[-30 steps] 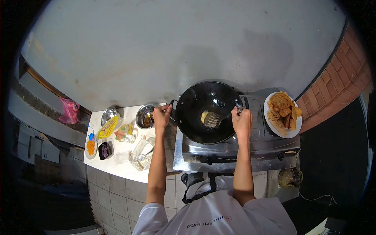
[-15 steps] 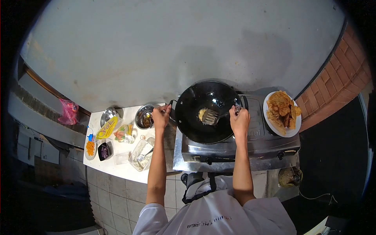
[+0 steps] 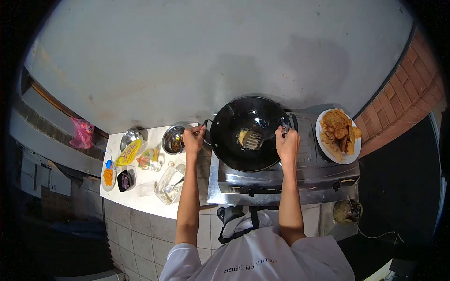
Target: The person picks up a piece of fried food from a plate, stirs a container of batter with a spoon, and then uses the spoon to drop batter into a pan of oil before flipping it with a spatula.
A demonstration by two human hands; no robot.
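A black wok sits on a steel gas stove. My left hand grips the wok's left handle. My right hand holds a slotted metal spatula by its handle. The spatula's blade rests in the wok against a small yellow piece of food near the middle.
A white plate of fried food stands on the stove's right side. Left of the wok, a white counter holds two steel bowls, a yellow packet, small dishes and a glass container with a spoon. A brick wall rises at the right.
My right hand and the spatula shifted slightly up and to the left in the wok. My left hand stayed on the handle.
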